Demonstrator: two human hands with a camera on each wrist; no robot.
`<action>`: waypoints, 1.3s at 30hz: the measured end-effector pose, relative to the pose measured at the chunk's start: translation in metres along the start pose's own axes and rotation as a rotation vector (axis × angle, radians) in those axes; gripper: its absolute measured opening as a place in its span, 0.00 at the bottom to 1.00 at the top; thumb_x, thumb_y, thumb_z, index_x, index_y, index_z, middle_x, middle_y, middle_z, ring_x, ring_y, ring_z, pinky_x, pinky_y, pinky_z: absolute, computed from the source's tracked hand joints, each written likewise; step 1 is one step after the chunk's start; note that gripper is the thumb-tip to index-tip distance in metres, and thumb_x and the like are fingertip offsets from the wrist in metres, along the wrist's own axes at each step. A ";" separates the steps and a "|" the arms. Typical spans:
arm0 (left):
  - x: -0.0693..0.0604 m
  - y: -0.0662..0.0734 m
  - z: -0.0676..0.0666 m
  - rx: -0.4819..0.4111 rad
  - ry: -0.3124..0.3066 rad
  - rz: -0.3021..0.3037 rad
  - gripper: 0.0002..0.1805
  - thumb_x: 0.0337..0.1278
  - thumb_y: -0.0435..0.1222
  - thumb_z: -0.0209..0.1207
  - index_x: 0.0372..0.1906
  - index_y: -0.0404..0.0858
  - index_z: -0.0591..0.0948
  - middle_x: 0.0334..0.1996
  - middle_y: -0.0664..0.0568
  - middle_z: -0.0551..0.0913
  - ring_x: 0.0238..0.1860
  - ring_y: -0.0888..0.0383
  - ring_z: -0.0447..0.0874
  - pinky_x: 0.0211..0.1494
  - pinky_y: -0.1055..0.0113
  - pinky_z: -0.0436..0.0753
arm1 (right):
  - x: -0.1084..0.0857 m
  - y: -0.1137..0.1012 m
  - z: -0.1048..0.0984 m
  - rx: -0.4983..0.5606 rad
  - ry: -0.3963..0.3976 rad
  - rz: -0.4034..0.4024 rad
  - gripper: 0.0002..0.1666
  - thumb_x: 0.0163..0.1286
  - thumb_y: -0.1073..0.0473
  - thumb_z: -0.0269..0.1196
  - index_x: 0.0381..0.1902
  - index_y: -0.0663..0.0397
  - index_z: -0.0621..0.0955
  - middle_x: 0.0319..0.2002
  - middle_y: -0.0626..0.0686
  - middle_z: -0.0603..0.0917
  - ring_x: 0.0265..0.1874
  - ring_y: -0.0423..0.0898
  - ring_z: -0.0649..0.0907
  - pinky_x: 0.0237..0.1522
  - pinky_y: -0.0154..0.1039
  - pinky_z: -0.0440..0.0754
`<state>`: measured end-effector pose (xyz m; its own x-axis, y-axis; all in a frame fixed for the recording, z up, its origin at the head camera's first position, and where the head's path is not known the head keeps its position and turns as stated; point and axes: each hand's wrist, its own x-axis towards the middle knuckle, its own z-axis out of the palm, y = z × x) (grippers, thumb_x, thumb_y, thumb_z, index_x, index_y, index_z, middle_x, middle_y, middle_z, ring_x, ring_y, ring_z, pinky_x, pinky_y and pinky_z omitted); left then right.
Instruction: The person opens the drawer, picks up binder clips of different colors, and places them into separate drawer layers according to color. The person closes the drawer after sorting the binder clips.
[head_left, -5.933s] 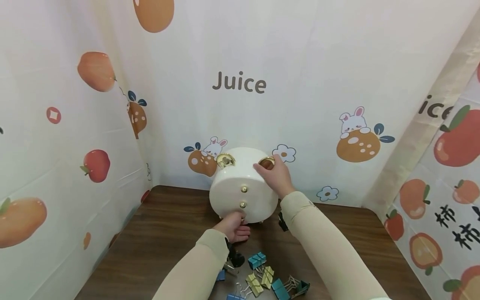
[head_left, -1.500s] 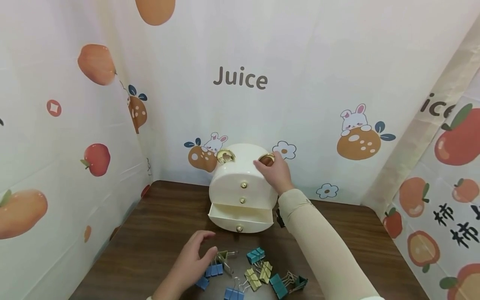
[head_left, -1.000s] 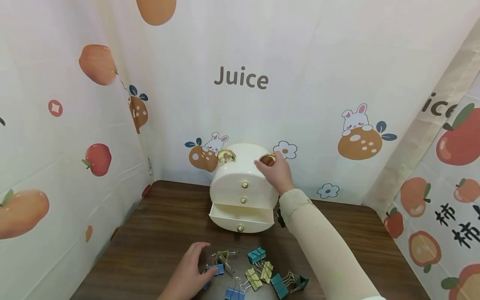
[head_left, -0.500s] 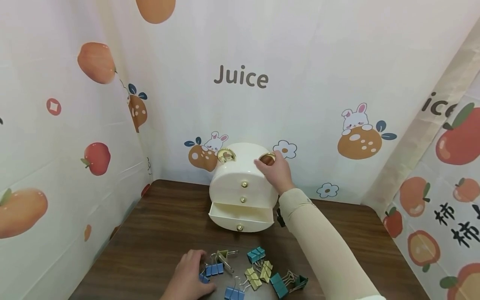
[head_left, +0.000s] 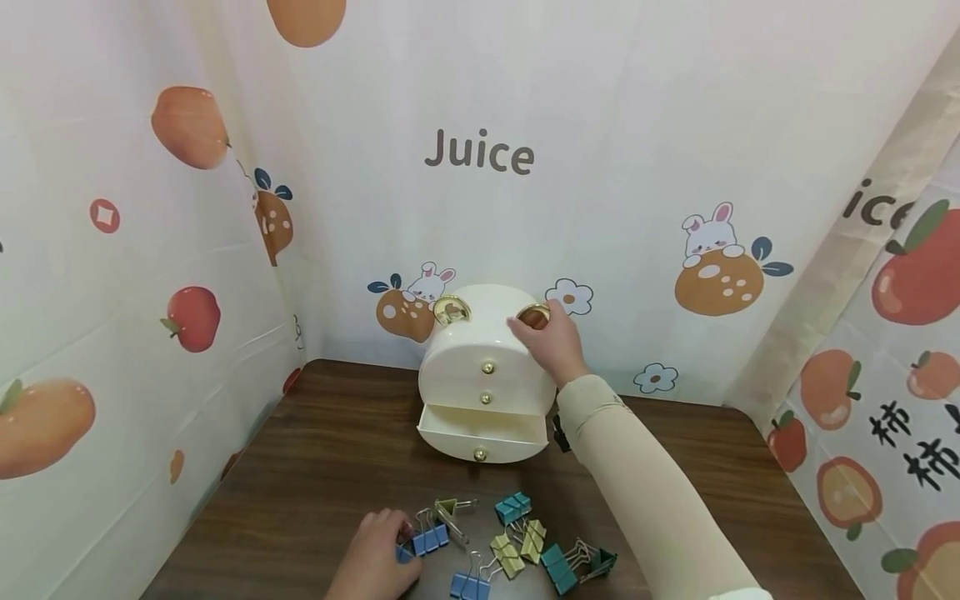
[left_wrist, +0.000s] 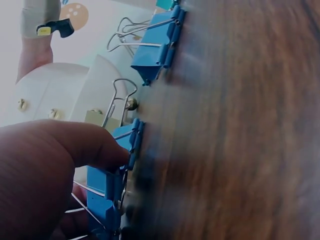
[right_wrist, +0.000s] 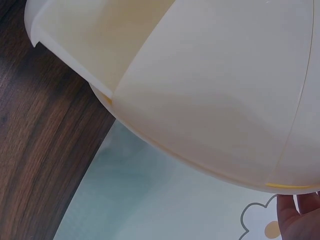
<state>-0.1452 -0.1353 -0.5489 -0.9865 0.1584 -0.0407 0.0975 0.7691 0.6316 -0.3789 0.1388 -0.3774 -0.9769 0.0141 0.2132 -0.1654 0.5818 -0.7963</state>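
My left hand (head_left: 372,557) is down at the near clips and pinches a blue binder clip (left_wrist: 103,187) between thumb and fingers; the fingers are mostly hidden behind it in the left wrist view. Close beside it lies a second blue binder clip (head_left: 431,540). At the back stands a glossy white rounded drawer box (head_left: 453,375) with gold ears and gold knobs. Its bottom drawer (head_left: 480,454) is pulled out, with nothing seen inside. My right hand (head_left: 557,340) grips the box's right gold ear (head_left: 535,313); only its fingertips show in the right wrist view.
Several more binder clips lie on the brown wooden table (head_left: 300,467): an olive one (head_left: 447,510), a blue one (head_left: 470,586), yellow ones (head_left: 507,556) and teal ones (head_left: 558,569). A printed curtain (head_left: 480,225) stands right behind the box and along both sides.
My left hand has left the bottom drawer, now pulled out, and come down toward me to the blue clips, where its fingers have closed on one. My right hand has stayed at the gold ear.
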 end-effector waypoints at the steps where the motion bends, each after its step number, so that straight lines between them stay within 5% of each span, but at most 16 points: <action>1: 0.000 0.000 -0.001 -0.014 -0.007 -0.009 0.15 0.44 0.39 0.73 0.38 0.44 0.80 0.33 0.59 0.75 0.39 0.55 0.70 0.40 0.59 0.75 | 0.000 0.000 0.000 0.000 0.000 -0.001 0.36 0.64 0.35 0.71 0.56 0.50 0.70 0.42 0.55 0.82 0.38 0.51 0.83 0.35 0.47 0.85; 7: -0.001 0.001 -0.007 -0.076 -0.043 -0.058 0.14 0.45 0.37 0.70 0.36 0.43 0.77 0.32 0.57 0.75 0.38 0.54 0.69 0.39 0.58 0.74 | 0.000 0.000 0.000 0.006 0.001 -0.008 0.35 0.64 0.36 0.71 0.56 0.50 0.70 0.42 0.55 0.82 0.38 0.51 0.83 0.35 0.47 0.85; 16: 0.001 0.010 -0.022 -0.164 0.028 -0.110 0.16 0.48 0.36 0.71 0.35 0.41 0.73 0.32 0.52 0.72 0.32 0.56 0.71 0.32 0.63 0.71 | 0.000 -0.001 -0.001 -0.001 0.012 -0.011 0.35 0.65 0.36 0.71 0.56 0.50 0.71 0.42 0.55 0.82 0.38 0.51 0.83 0.35 0.47 0.85; 29: 0.002 0.022 -0.034 -0.322 -0.016 0.020 0.15 0.52 0.33 0.71 0.35 0.41 0.73 0.35 0.52 0.75 0.35 0.55 0.74 0.31 0.67 0.75 | 0.001 0.001 -0.001 0.007 0.011 -0.009 0.35 0.64 0.35 0.71 0.55 0.49 0.71 0.42 0.55 0.82 0.38 0.52 0.83 0.35 0.48 0.84; 33: 0.007 0.025 -0.041 -0.348 0.005 0.021 0.15 0.60 0.39 0.72 0.36 0.41 0.74 0.37 0.52 0.76 0.36 0.55 0.75 0.33 0.67 0.75 | 0.002 0.002 0.000 0.005 0.007 -0.007 0.36 0.64 0.35 0.71 0.56 0.49 0.71 0.42 0.54 0.82 0.38 0.52 0.83 0.35 0.47 0.84; 39: 0.018 0.034 -0.048 -0.402 0.044 -0.002 0.14 0.76 0.45 0.57 0.34 0.41 0.75 0.29 0.53 0.75 0.32 0.56 0.73 0.33 0.66 0.72 | 0.002 0.002 0.000 0.008 0.002 -0.003 0.36 0.64 0.34 0.70 0.56 0.49 0.71 0.42 0.54 0.82 0.39 0.52 0.83 0.36 0.47 0.84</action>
<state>-0.1662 -0.1361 -0.4914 -0.9923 0.1233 -0.0144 0.0449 0.4646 0.8844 -0.3809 0.1402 -0.3786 -0.9762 0.0143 0.2166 -0.1691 0.5753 -0.8003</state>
